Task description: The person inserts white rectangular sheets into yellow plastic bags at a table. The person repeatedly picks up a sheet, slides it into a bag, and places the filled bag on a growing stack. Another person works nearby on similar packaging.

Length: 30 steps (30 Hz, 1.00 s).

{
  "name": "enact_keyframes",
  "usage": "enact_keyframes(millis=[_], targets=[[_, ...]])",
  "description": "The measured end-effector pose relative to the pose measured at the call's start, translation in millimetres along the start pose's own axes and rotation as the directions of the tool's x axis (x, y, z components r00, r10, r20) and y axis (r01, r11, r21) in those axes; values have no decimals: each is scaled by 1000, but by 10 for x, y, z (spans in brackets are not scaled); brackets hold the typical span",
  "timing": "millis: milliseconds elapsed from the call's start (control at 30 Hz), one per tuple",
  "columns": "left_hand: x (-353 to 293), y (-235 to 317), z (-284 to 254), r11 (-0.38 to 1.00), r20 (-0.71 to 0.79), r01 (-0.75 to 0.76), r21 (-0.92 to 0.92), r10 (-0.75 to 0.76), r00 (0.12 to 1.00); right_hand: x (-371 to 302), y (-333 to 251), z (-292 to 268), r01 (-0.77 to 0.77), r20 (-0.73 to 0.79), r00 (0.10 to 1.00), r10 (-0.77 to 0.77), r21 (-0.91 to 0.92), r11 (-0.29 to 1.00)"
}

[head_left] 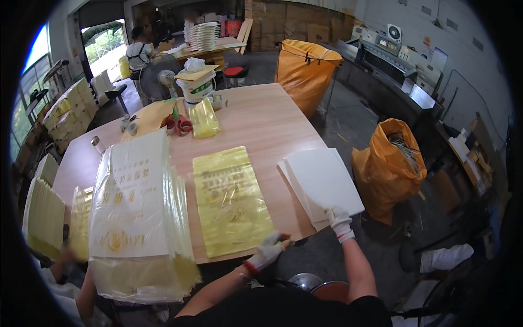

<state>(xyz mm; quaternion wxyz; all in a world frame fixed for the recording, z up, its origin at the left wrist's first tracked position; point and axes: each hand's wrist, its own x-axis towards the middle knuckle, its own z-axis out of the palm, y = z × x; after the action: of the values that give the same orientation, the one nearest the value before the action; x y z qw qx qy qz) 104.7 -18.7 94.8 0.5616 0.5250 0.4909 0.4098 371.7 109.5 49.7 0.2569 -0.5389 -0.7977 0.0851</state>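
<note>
My right hand (340,224), in a white glove with a red cuff, grips the near edge of a white sheet (327,174) on a small fanned stack at the table's right. My left hand (267,251), gloved alike, hovers at the table's front edge beside the near right corner of a flat yellow plastic bag (231,204). Its fingers are partly bent, the tips apart, and I see nothing between them. Left of that bag lies a thick pile of filled clear-and-yellow printed bags (133,201), their yellow ends hanging over the front edge.
On the wooden table (256,117) stand a white bucket (196,90), folded yellow bags (204,120) and red tape rolls (178,126). Orange sacks (308,76) stand beyond and right of the table. Another person's arm (86,291) reaches in at lower left, near stacked yellowish bags (41,218).
</note>
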Motion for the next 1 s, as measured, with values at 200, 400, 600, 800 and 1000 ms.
enact_keyframes(millis=[200,400,600,800,1000], targets=[[329,-949,216,620,292,511,-596,-426,856,-758,-1043,-260,402,213,875,-434,176,898],[-194,-154,-81,881,359,119,458,-306,882,-1377,-82,545,-521,615,687,388,788,-327],[-426,-377,266,513,182,-203,834,90,979,-986,-1414,606,-281,93,913,396,849,448],[-329,524,-939,321,-399,239,917,776,489,-830,-1511,-157,117,-36,993,-115,515,849],[192,-119,-697,418,-67,-225,880,578,813,-400,-1440,447,210,422,865,-270,183,960]])
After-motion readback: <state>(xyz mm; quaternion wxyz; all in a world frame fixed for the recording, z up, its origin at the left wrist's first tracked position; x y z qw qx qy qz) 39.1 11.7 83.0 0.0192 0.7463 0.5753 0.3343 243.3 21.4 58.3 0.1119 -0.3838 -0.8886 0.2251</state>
